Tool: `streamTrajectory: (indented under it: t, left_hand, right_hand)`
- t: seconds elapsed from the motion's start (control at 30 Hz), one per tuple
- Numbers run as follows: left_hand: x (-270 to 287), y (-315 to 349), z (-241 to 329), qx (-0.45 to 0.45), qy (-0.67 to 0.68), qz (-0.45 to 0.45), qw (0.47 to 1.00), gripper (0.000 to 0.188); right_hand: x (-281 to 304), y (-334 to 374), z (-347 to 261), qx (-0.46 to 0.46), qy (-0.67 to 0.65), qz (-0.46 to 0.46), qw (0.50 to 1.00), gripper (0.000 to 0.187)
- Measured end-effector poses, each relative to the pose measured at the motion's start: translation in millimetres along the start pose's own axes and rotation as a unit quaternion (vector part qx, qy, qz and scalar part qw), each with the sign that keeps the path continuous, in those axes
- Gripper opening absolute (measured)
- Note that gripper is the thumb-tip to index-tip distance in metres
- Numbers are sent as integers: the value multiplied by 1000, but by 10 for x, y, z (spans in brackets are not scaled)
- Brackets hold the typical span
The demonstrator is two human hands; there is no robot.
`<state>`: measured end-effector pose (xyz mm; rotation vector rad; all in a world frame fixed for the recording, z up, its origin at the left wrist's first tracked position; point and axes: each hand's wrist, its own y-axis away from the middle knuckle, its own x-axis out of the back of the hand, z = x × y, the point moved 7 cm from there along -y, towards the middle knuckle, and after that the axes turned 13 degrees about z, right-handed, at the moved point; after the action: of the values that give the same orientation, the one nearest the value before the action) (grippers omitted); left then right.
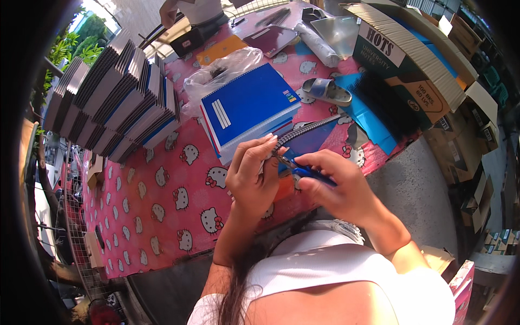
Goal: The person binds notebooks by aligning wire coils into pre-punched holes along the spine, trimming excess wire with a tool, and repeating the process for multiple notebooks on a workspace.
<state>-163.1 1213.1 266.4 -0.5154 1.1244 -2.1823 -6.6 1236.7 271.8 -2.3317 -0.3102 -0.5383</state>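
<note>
Wearer's hands [252,170] two, pliers [313,173] one, sandal [326,90] one

A pink counter [146,208] patterned with cartoon cats fills the middle and left. Toward the upper right lies a pale slipper [340,96], with a large open carton [398,65] beyond it and more cardboard boxes [457,149] at the right edge. Green foliage [89,40] shows at upper left; another person in white [197,10] is at the top edge.
</note>
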Motion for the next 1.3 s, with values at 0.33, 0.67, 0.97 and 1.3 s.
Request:
streamTrajectory:
  t: [0.33, 0.67, 0.97, 1.3]
  left_hand:
    - [1330, 44, -406, 135, -12, 264, 955, 24]
    - [3584, 2301, -1390, 388, -126, 642, 650, 35]
    - [2943, 1729, -993, 369, -321, 540, 685, 33]
    - [670, 1014, -906, 331, -414, 31, 848, 26]
  right_hand:
    - [-47, 461, 1176, -194, -88, 37, 976, 34]
    - [-227, -132, 2300, -101, 143, 109, 978, 39]
    - [-1497, -1253, 3029, -412, -53, -123, 901, 47]
    - [-1344, -1444, 2816, -266, 78, -72, 958, 40]
